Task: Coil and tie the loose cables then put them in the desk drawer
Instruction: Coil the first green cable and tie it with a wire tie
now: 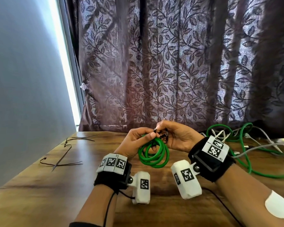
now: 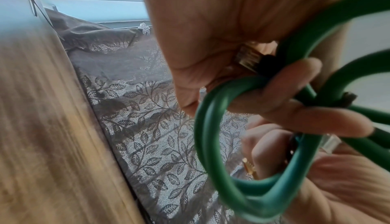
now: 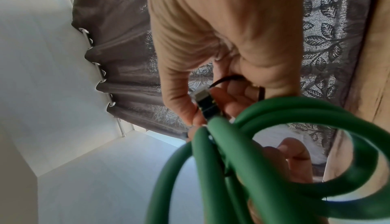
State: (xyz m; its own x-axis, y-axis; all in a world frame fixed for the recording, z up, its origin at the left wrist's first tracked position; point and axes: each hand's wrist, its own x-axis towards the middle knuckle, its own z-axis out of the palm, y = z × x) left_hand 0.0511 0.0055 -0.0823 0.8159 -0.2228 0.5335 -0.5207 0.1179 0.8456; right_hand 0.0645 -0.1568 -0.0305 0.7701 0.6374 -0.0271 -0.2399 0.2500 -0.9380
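Observation:
Above the wooden desk (image 1: 39,185), both hands hold up a green cable coil (image 1: 154,155) of several loops. My left hand (image 1: 147,136) grips the top of the bundle, fingers curled round the strands (image 2: 211,144). My right hand (image 1: 165,135) pinches the coil's clear plug (image 3: 200,96) with its black boot between thumb and fingers. A thin black tie (image 3: 227,77) loops by those fingers. A second plug (image 2: 248,59) lies against my left palm. A small black tie head (image 2: 348,99) sits on the bundle.
Spare black cable ties (image 1: 62,161) lie on the desk's left part, more of them (image 1: 80,138) farther back. A tangle of loose green and white cables (image 1: 246,145) spreads over the right rear. A leaf-patterned curtain (image 1: 170,63) hangs behind the desk.

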